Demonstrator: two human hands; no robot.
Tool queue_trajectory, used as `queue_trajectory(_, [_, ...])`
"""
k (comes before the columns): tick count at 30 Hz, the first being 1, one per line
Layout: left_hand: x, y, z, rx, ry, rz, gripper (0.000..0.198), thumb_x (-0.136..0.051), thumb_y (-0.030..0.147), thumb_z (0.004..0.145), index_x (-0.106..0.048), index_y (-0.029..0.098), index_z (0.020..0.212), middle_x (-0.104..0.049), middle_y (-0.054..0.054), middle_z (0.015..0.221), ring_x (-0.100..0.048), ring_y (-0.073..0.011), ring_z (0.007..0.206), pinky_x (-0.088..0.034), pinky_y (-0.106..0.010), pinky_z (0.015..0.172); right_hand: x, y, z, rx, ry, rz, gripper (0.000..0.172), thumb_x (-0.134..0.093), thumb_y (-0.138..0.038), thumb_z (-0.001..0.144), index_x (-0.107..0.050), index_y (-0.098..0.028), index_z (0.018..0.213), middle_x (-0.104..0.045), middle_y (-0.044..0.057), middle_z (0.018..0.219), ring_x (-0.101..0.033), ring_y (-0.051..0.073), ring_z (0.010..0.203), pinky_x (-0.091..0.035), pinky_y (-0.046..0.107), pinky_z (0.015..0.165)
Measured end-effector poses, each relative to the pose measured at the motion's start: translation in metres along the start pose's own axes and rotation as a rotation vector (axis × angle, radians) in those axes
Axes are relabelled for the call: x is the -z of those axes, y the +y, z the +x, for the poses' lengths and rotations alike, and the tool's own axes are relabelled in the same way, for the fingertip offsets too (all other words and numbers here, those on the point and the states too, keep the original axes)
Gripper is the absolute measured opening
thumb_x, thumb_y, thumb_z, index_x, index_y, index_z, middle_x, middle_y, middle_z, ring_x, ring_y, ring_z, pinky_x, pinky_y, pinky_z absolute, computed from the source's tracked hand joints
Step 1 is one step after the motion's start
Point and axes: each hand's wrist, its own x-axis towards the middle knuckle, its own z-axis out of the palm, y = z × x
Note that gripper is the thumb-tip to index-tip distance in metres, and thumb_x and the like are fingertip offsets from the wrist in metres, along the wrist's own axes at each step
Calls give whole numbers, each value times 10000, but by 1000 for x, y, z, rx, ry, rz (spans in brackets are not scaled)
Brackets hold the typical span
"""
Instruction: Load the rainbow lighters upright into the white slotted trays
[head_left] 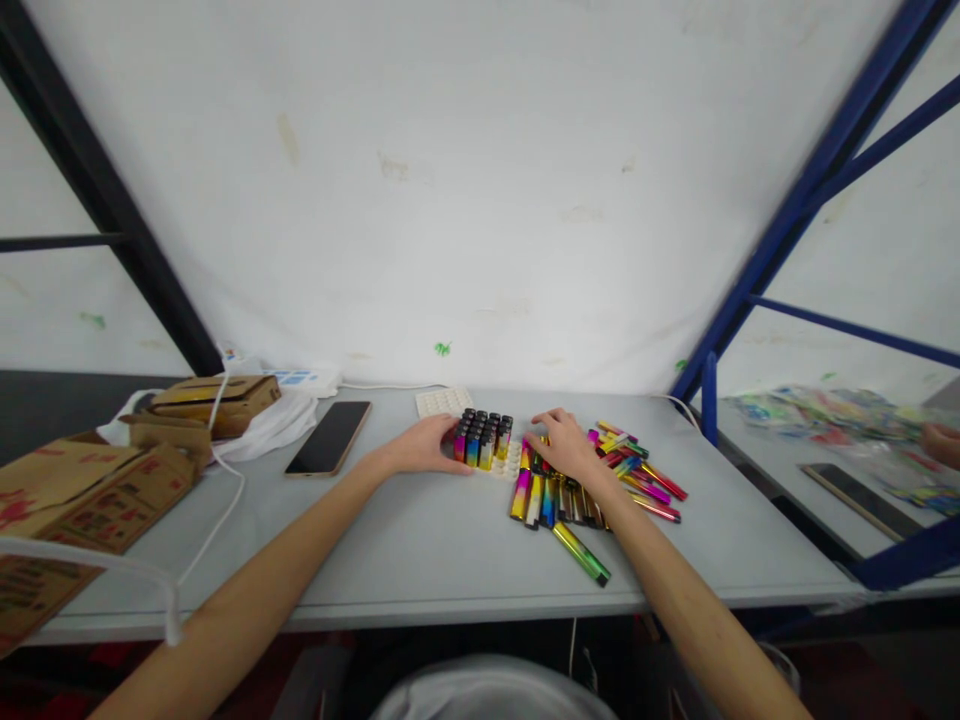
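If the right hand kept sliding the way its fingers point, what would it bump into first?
Probably the white tray of upright lighters just left of it. The right hand rests on the loose lighters, fingers aimed that way; depth is hard to judge.

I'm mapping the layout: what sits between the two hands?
The head view shows a white tray holding upright black-capped lighters between the left hand and the right hand.

- Our right hand (564,445) hides some lighters (637,480); we cannot tell if it grips one.
- The left edge cuts our cardboard box (67,510).
- The right edge cuts another person's hand (943,442) beside blurred packets (825,412).
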Motion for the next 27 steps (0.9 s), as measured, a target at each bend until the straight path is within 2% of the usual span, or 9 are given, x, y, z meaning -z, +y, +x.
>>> queue_trajectory(4, [0,-1,0,2,-14,10,746,-828,776,628,-719,180,1063,-754,-116,1096,-694,-363,1014,-553,-429,908,0,3,-1,97,-54,32,446,-628,-539,1004,-734,-181,1247,-677,188,1246,-617,323,1178,-466,469,1057])
queue_trajectory(8, [-1,-2,0,-1,-12,6,732,-837,761,633,-725,178,1062,-758,-120,1105,-695,-359,1020,-551,-415,900,1,10,1,191,-123,65,514,-664,-575,977,-746,-142,1241,-681,208,1256,-608,341,1243,-453,473,1101])
queue_trajectory(14, [-1,-2,-1,3,-24,-6,748,-845,731,652,-717,176,1136,-758,-121,1176,-694,-355,1075,-547,-410,951,10,20,3,196,-171,208,481,-818,-531,861,-747,-176,1178,-690,173,1271,-645,326,1217,-496,454,1080])
queue_trajectory(17, [0,-1,-1,4,-19,0,751,-843,733,652,-715,173,1136,-759,-122,1176,-697,-357,1076,-548,-415,960,14,16,4,151,-142,285,480,-851,-494,822,-700,-186,1157,-720,153,1218,-675,322,1157,-528,453,1017])
queue_trajectory(21, [0,0,-1,5,-15,23,725,-842,739,645,-719,177,1087,-760,-119,1144,-701,-359,1052,-554,-415,940,17,6,4,67,-70,444,368,-743,-396,911,-621,-233,1218,-774,94,1097,-737,271,991,-558,420,911])
queue_trajectory(24, [0,0,0,7,-12,22,726,-839,745,640,-717,182,1082,-760,-114,1120,-701,-358,1037,-558,-410,915,16,-1,5,107,29,553,295,-654,-382,958,-629,-241,1216,-775,63,1014,-740,253,965,-556,421,930])
queue_trajectory(27, [-1,-2,0,2,-15,14,734,-833,752,643,-712,176,1083,-756,-114,1109,-699,-359,1029,-557,-412,905,15,-5,6,101,83,699,360,-629,-436,965,-643,-231,1260,-750,54,976,-737,236,941,-575,402,915])
